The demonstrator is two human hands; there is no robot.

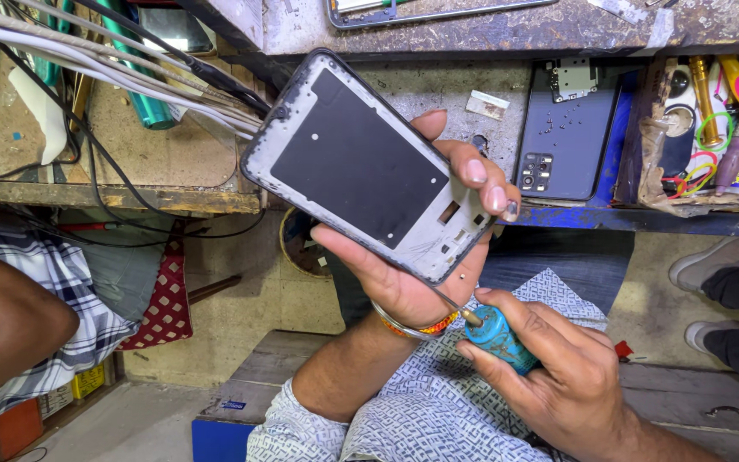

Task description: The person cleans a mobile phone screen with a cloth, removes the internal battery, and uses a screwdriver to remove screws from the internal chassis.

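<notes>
My left hand (pixel 438 257) holds a phone frame (pixel 361 162) tilted up, its dark inner plate facing me, fingers wrapped over its lower right edge. My right hand (pixel 558 368) grips a screwdriver with a teal handle (pixel 499 338); its thin metal shaft points up toward the lower corner of the frame, the tip close to the frame's bottom edge. A bangle circles my left wrist.
A grey phone back cover (pixel 562 141) with small screws on it lies on the bench shelf. A tray of tools and rubber bands (pixel 712 128) sits at right. Cables (pixel 113 77) run across the left. Another person's arm (pixel 10 316) is at left.
</notes>
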